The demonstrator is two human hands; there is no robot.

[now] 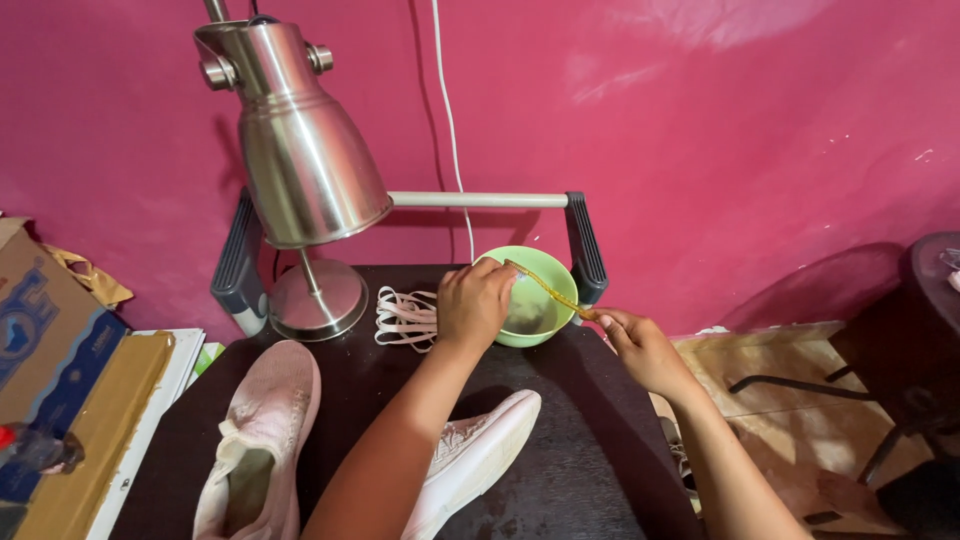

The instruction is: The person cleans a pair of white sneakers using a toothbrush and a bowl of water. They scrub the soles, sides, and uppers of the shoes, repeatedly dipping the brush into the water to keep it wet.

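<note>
My left hand [474, 300] rests on the near rim of a light green bowl [545, 330] at the back of a small dark table [590, 450], its fingers curled over the rim. My right hand [630, 335] pinches the end of a thin yellow toothbrush [548, 288], whose head reaches into the bowl near my left fingers. A bundle of pale pink shoelaces [405, 318] lies just left of the bowl. Two pale pink sneakers without laces lie nearer me: one on the left [262, 440], one [480, 455] partly under my left forearm.
A brushed steel desk lamp [300, 140] stands at the table's back left, its round base [318, 298] beside the laces. A pink wall is behind. A cardboard box [45, 330] and papers sit left. A dark stool [925, 300] stands right.
</note>
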